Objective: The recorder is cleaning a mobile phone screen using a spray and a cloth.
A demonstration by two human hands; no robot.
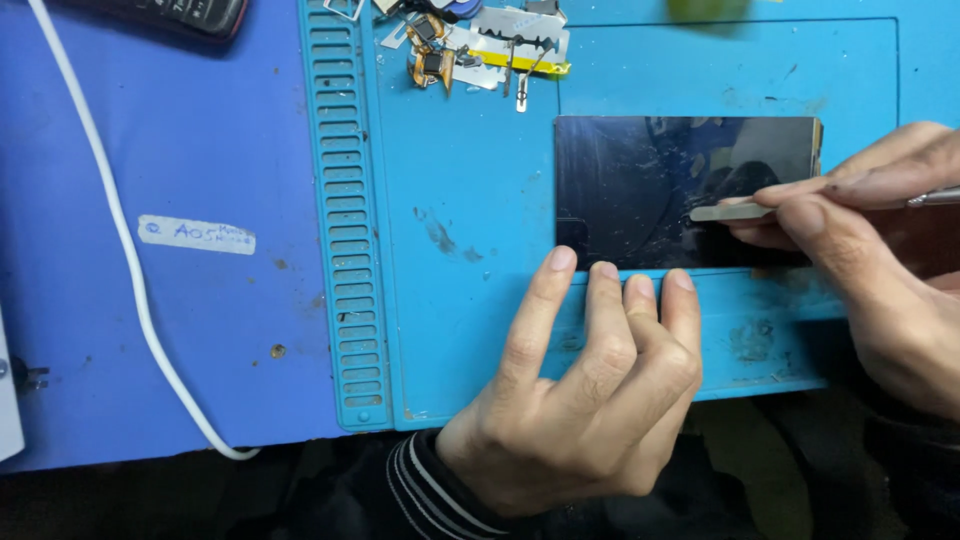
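Note:
A dark glossy rectangular panel (640, 190) lies flat on a light blue work mat (460, 300). My left hand (580, 390) rests on the mat, and several of its fingertips press against the panel's near edge. My right hand (870, 250) comes in from the right and pinches a thin metal tool (735, 212). The tool's flat blade lies on the panel's surface near the right side. Smears and specks dot the panel around the blade.
A ridged strip (345, 220) runs down the mat's left side. Small metal parts, blades and flex pieces (480, 50) lie at the mat's top. A white cable (120, 250) curves over the darker blue surface, beside a white label (196, 234). A dark device (190, 12) sits top left.

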